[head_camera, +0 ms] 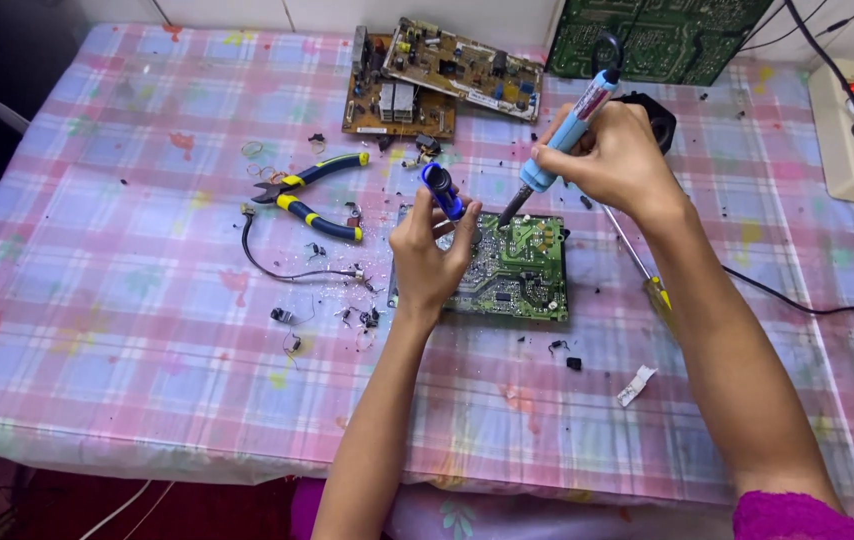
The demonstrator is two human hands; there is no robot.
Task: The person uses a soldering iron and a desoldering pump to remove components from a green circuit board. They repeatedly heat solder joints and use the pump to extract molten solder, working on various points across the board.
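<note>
Head view: right hand [619, 160] clenched around a light-blue soldering iron [559, 140], tip down on the green circuit board [517, 268] lying flat at mid counter [127, 300]. Left hand [429, 255] grasping a dark-blue desoldering pump [442, 190] just beside the tip — fingers closed. Board probably light, stiff, fragile; better taken by the edges. Iron only by its handle — likely hot. No containers visible; pliers [312, 195] nearby.

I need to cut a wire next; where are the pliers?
The blue-and-yellow-handled pliers lie on the checked tablecloth, left of the green circuit board and the left hand, just above a loose black wire.
</note>
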